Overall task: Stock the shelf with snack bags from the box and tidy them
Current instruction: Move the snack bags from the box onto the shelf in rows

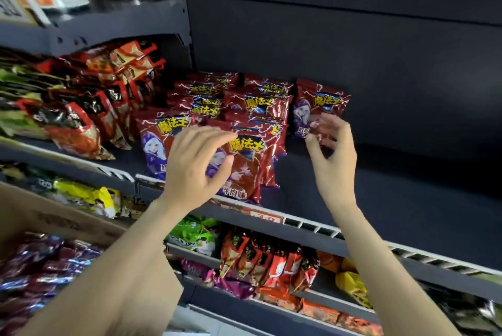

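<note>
Red snack bags with yellow lettering (245,172) stand in two rows on the dark middle shelf (380,199). My left hand (195,164) reaches over the front bags, its fingers nearly straight across their tops and its thumb against the face of the front bag in the right row. A single red snack bag (322,101) stands upright and apart to the right of the rows. My right hand (331,150) covers its lower half, with curled fingers and thumb pinching it. The cardboard box (54,221) at the lower left holds several purple and red bags (40,267).
Other red and black bags (89,115) fill the shelf section to the left. The shelf to the right of the single bag is bare dark surface. A white price rail (312,223) runs along the front edge. Lower shelves hold mixed snack bags (260,262).
</note>
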A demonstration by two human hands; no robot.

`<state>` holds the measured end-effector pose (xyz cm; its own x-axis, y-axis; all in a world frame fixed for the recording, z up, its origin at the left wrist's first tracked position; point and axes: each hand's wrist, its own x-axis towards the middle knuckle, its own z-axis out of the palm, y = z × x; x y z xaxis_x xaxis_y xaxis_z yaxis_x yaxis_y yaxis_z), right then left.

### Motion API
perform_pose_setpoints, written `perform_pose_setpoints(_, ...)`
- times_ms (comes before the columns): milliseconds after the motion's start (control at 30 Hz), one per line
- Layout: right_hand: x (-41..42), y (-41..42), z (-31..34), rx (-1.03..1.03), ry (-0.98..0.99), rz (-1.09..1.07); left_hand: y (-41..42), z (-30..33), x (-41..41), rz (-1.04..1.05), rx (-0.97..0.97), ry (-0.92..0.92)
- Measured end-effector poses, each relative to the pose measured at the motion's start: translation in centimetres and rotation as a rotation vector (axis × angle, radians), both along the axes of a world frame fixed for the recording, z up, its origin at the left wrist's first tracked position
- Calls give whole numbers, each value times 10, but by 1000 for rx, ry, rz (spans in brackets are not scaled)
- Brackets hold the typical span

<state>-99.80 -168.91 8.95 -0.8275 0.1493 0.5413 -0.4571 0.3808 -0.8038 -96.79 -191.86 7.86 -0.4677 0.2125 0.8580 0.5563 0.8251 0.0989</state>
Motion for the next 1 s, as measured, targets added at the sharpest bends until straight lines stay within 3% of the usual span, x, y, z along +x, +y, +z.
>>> perform_pose_setpoints(67,41,-33,10,9,14,138,-21,-3,23,-5,40,77)
perform_pose_setpoints(167,82,-89,13,99,-42,428,-69,-12,68,9,91,11)
perform_pose_setpoints(300,104,-172,-7,404,-146,779,-152,-28,140,191,124,-388)
perform_pose_setpoints(400,112,-235,-28,647,-189,947,-220,-55,190,388,155,-738)
perform_pose_setpoints(467,117,-276,-43,791,-194,1031,-264,-79,221,515,184,-867)
perform_pose_setpoints(633,125,-371,-99,1170,-182,1127,-337,-142,288,850,243,-1102)
perform_pose_setpoints(733,133,-414,-143,1356,-211,1124,-360,-170,315,995,290,-1334)
perform_pose_setpoints(867,146,-454,-192,1538,-209,1140,-367,-195,331,1016,99,-1642)
perform_pose_setpoints(1000,155,-479,-223,1614,-224,1138,-371,-197,330,958,-18,-1681)
